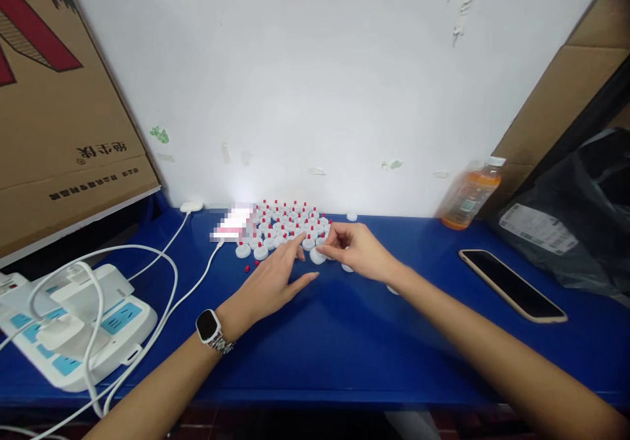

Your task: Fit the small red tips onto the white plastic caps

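Several white round caps with red tips (260, 251) stand close together on the blue table, against the white wall. My left hand (275, 273) reaches to their front edge, thumb and fingers apart, with nothing visible in it. My right hand (355, 250) is at the right side of the group, thumb and fingers pinched just above a white cap (317, 255). Whatever the pinch holds is too small or hidden to make out. A few loose red tips (247, 268) lie left of my left hand. Another white cap (347, 267) is partly covered by my right hand.
A white power strip (125, 335) with looping cables fills the left side. A lit, blurred device (235, 222) lies beside the caps. At right are an orange drink bottle (470, 194), a phone (512, 286) and a dark plastic bag (571, 217). A cardboard box (63, 112) stands left.
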The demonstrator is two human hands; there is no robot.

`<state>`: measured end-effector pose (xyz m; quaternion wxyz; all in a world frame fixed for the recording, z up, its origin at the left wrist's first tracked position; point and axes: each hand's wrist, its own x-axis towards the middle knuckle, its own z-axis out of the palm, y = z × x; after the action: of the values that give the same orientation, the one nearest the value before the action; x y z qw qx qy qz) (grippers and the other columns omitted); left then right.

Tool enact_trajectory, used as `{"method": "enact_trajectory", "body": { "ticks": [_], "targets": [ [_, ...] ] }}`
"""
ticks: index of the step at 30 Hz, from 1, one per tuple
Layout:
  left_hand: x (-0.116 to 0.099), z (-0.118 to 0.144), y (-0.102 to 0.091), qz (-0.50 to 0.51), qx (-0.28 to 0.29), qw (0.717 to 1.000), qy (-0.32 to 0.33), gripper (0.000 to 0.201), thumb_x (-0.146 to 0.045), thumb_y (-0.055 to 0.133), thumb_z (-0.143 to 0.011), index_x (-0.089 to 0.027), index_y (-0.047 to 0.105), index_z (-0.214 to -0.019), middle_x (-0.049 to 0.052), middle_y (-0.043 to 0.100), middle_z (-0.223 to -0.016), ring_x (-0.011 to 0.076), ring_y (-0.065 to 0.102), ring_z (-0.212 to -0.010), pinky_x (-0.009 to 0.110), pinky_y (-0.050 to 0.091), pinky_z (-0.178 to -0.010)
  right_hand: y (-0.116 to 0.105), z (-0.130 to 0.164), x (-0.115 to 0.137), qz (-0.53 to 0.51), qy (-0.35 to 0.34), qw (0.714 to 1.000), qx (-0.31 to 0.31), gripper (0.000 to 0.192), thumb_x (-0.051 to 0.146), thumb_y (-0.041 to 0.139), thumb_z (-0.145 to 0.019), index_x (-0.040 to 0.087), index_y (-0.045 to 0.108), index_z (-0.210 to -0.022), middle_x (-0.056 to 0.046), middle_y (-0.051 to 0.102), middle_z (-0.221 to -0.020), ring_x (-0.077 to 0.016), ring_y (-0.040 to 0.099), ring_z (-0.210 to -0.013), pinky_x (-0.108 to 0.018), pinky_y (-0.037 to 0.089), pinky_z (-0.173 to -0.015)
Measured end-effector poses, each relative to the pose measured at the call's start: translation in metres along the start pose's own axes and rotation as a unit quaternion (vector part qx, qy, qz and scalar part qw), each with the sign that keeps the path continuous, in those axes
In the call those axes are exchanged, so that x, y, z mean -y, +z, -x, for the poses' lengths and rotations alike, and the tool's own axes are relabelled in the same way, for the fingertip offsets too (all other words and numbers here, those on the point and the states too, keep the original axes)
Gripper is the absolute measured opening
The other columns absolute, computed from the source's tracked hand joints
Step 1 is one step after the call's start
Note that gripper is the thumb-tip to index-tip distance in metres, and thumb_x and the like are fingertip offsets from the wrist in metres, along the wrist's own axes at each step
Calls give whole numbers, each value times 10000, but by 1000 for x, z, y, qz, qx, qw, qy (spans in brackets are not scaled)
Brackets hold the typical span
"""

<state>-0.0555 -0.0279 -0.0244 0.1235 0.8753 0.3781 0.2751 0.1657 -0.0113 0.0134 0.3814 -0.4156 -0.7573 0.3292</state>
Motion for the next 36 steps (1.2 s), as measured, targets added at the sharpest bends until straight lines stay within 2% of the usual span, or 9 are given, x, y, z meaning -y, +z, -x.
{"method": "enact_trajectory", "body": {
  "ticks": [3, 7, 13, 18, 23, 28, 30, 32, 36],
  "targets": [
    [4, 0, -1, -22, 6, 1000, -22, 364, -429, 507, -985, -227, 492, -1288, 65, 607, -1090, 226, 624, -980, 390, 521, -864, -2, -13, -7, 163, -18, 986, 37, 121, 201, 674, -813, 175, 604, -718, 9, 641, -656, -111, 552, -593, -225, 355, -561],
    [4, 2, 0, -12, 33, 998, -54, 290, -429, 511, -981, -217, 498, -1178, 28, 613, -962, 195, 613, -822, 338, 494, -725, 14, -27, -16, 289, -39, 954, 67, 61, 137, 640, -794, 187, 633, -760, -8, 688, -715, -135, 596, -657, -230, 334, -585],
    [7, 2, 4, -45, 31, 997, -49, 156, -359, 519, -978, -214, 483, -934, 22, 593, -925, 195, 584, -822, 334, 474, -732, 28, -37, -12, 345, -66, 936, 24, 163, 176, 638, -838, 185, 658, -999, -36, 724, -801, -180, 645, -760, -258, 384, -698],
    [10, -15, 9, -126, 38, 991, 6, 135, -324, 497, -991, -191, 516, -1012, 76, 588, -1039, 246, 567, -983, 400, 481, -874, 6, -27, -15, 327, -80, 941, -45, 138, 260, 590, -914, 194, 647, -1021, -39, 707, -840, -175, 632, -822, -261, 396, -737],
    [10, -33, 15, -180, 11, 983, -23, 133, -277, 470, -989, -168, 533, -1031, 102, 585, -1058, 249, 585, -934, 418, 486, -858, -38, -36, -57, 292, 43, 948, -116, 229, 233, 507, -934, 198, 588, -1145, -22, 706, -808, -156, 619, -692, -255, 418, -675],
    [2, -29, 18, -168, -15, 986, -13, 183, -248, 381, -1015, -184, 547, -974, 75, 596, -1002, 218, 583, -887, 380, 462, -805, -66, -66, -103, 311, 168, 927, -126, 531, 273, 598, -881, 119, 457, -1370, -109, 728, -907, -219, 671, -836, -291, 465, -740],
    [0, -25, 18, -153, -14, 988, 0, 189, -252, 375, -1018, -193, 548, -968, 63, 604, -985, 213, 581, -886, 376, 447, -803, -68, -75, -112, 316, 181, 923, -123, 507, 283, 619, -868, 92, 512, -1325, -140, 725, -928, -230, 674, -857, -302, 470, -760],
    [-3, -21, 17, -139, -13, 990, 10, 186, -250, 369, -1020, -200, 541, -970, 53, 617, -980, 210, 577, -882, 383, 435, -813, -68, -80, -114, 311, 178, 925, -128, 342, 253, 609, -863, 89, 625, -1163, -149, 724, -917, -226, 672, -859, -300, 467, -765],
    [-4, -18, 13, -108, -33, 994, 0, 136, -265, 398, -1016, -208, 516, -977, 38, 632, -960, 203, 580, -855, 391, 436, -821, -65, -75, -95, 285, 161, 933, -148, 161, 211, 558, -873, 120, 691, -886, -114, 728, -850, -181, 661, -779, -270, 460, -714]
  ]
}}
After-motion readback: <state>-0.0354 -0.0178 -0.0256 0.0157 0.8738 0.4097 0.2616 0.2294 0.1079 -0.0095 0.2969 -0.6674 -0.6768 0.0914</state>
